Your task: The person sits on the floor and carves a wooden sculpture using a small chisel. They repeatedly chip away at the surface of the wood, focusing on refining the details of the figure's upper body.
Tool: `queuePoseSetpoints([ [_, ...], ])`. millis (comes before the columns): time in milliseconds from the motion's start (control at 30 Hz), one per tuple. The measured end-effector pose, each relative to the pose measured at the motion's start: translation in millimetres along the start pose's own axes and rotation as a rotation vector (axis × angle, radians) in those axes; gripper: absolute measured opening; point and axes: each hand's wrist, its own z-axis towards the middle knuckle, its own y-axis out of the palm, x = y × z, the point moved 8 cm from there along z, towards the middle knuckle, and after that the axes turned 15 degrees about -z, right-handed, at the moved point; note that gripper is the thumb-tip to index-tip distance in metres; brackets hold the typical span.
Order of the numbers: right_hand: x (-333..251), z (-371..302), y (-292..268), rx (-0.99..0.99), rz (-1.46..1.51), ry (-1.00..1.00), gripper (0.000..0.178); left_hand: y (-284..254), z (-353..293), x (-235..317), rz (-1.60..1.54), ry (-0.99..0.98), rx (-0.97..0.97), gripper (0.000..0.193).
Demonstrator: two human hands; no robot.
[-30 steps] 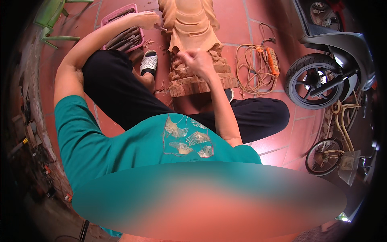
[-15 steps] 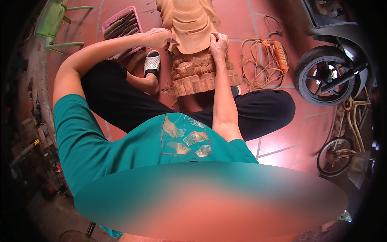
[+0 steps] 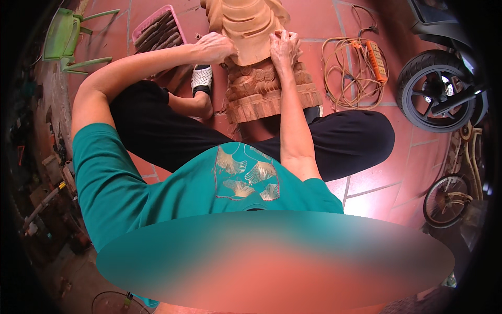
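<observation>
A carved wooden statue (image 3: 248, 31) with smooth draped folds stands on the floor in front of me. Its lower part is rougher, with bumpy relief above a jagged base (image 3: 274, 103). My left hand (image 3: 217, 48) is at the left edge of the smooth drapery, fingers curled inward. Whether anything small sits in those fingers is hidden. On the opposite edge, my right hand (image 3: 284, 49) rests with bent fingers against the wood, and its fingertips are partly out of sight. My legs lie on either side of the carving.
A pink basket (image 3: 179, 25) of dark, long tools lies left of the statue, near a green plastic chair (image 3: 56, 35). On the right are an orange power strip (image 3: 376, 62) with a coiled cord (image 3: 337, 89), a motorbike wheel (image 3: 437, 91) and a bicycle wheel (image 3: 446, 201).
The view has shifted slightly, moving the whole scene a little to the right. My left hand's fingers have curled and shifted along the drapery's edge. The right hand stays on the opposite edge.
</observation>
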Motion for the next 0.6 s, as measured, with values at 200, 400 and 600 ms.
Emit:
queuePoseSetpoints([
  [200, 1, 1, 1, -0.023, -0.012, 0.007, 0.027, 3, 5, 22, 0.066, -0.030, -0.285, 0.029],
  [400, 0, 0, 2, -0.021, -0.029, 0.005, 0.028, -13, 2, -21, 0.119, -0.161, -0.189, 0.024],
  [600, 0, 0, 1, -0.010, -0.029, -0.010, 0.030, 12, 11, -8, 0.205, -0.057, -0.197, 0.021],
])
